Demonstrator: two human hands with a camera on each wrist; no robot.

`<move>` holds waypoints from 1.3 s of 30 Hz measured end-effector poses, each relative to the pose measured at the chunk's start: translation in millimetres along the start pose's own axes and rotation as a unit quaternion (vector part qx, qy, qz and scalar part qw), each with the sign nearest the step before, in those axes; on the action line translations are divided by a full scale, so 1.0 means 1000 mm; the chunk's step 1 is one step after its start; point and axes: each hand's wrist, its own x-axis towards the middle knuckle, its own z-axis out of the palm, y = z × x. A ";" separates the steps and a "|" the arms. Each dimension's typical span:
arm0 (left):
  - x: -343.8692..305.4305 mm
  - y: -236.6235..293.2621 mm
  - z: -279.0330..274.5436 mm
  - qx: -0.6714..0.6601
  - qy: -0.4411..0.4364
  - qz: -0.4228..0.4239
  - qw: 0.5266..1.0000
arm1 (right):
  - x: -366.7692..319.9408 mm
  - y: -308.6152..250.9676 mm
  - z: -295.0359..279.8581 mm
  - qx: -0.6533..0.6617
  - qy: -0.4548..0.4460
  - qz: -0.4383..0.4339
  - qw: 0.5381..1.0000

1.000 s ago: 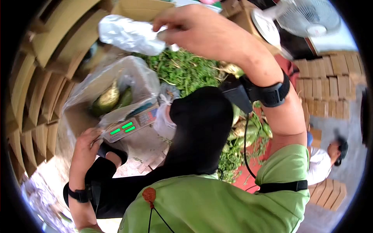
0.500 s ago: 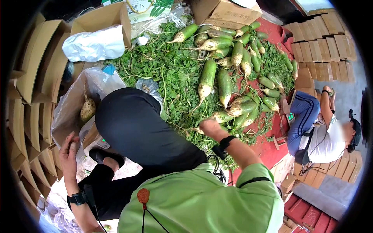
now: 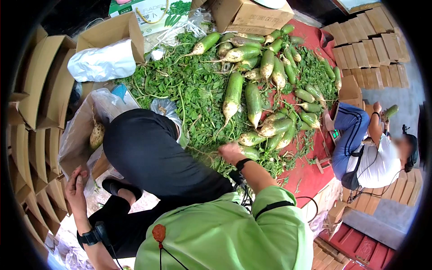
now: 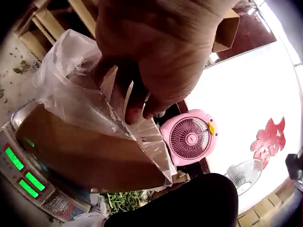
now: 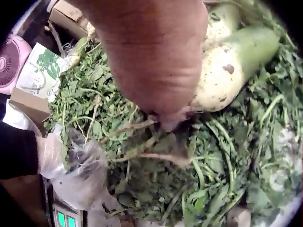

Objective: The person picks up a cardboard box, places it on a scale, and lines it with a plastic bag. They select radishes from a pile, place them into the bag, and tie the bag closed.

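In the lower left of the head view, the left hand (image 3: 76, 186) is hanging at the near corner of the plastic-lined box (image 3: 72, 144), its fingers relaxed and slightly parted; whether they are touching the rim, I cannot tell. Inside, a pale-bottomed radish (image 3: 96, 135) is leaning on the wall. Folded cartons (image 3: 42, 81) are crowding the box's left side, leaving only a narrow gap, while the black-clad knee (image 3: 135, 139) is bulging between the two hands and walling off the direct way across. The scale (image 4: 52, 205) is sitting low beside the box in the left wrist view.

Near the frame's centre, the right hand (image 3: 231, 153) is reaching down at the left end of the near radish (image 3: 249, 153), its fingers bent over thin roots (image 5: 132, 127); whether they are pinching one, I cannot tell. Leafy greens (image 3: 198, 94) are spreading above, the radish pile (image 3: 279, 127) is bounding the right, and the red sheet (image 3: 299, 177) is opening out below that pile.
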 end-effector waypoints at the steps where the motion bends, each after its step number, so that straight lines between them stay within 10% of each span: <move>1: -0.002 0.001 -0.001 0.000 0.010 0.002 1.000 | -0.006 0.007 -0.008 0.050 0.000 0.007 0.999; 5: -0.002 -0.001 -0.005 0.007 0.050 -0.014 0.999 | -0.010 0.059 -0.010 0.225 0.247 0.068 0.940; 7: -0.001 0.003 -0.002 0.003 0.061 0.006 0.998 | -0.029 0.074 -0.041 0.486 0.278 0.168 0.811; 14: 0.009 0.048 0.014 -0.005 0.054 0.054 0.997 | -0.040 0.101 -0.107 0.837 0.397 -0.058 0.371; 19: 0.028 0.098 0.032 0.002 -0.003 0.116 0.993 | -0.043 0.100 -0.189 0.886 0.352 -0.191 0.233; 25: 0.074 0.164 0.061 -0.102 -0.140 0.114 0.978 | -0.038 0.069 -0.289 0.878 0.299 -0.350 0.129; 29: 0.114 0.204 0.095 -0.122 -0.248 0.130 0.952 | -0.024 0.063 -0.329 0.863 0.151 -0.456 0.159; 31: 0.130 0.210 0.107 -0.090 -0.260 0.136 0.952 | -0.034 0.027 -0.353 0.890 0.254 -0.345 0.157; 33: 0.141 0.215 0.108 -0.065 -0.247 0.134 0.958 | -0.043 0.002 -0.378 0.855 0.365 -0.205 0.307; 37: 0.148 0.207 0.093 -0.065 -0.250 0.107 0.960 | -0.030 0.006 -0.402 0.887 0.145 -0.395 0.189; 39: 0.147 0.200 0.090 -0.071 -0.239 0.080 0.965 | -0.030 0.000 -0.409 0.878 0.204 -0.373 0.219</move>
